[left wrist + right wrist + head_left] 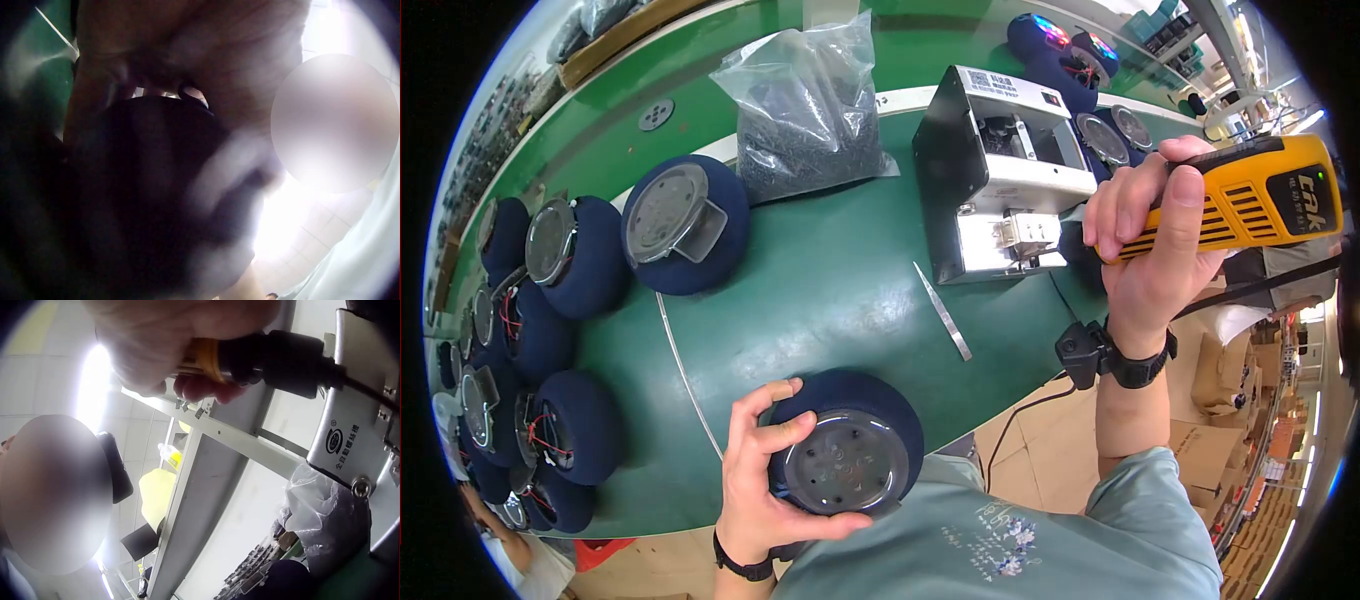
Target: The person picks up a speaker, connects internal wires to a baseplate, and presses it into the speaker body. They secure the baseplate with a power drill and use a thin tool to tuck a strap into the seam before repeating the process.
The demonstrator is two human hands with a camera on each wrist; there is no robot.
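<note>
My left hand (752,490) grips a dark blue, fabric-covered round speaker-like unit (878,400) at the table's front edge, fingers and thumb spread round its side. The unit's clear plastic base plate (846,462) faces up. My right hand (1165,240) is wrapped round a yellow and black electric screwdriver (1268,195), held level. Its black nose (294,362) points at the front of a metal screw feeder (1030,180), the bit right at the small outlet block (1030,232). The left wrist view is mostly dark, filled by the palm and unit.
Several similar blue units (580,260) crowd the left side of the green table (820,310). A bag of dark screws (810,125) stands behind. Tweezers (943,312) lie before the feeder. More units, some lit (1055,35), stand at the back right. A cable (1010,430) hangs at the front edge.
</note>
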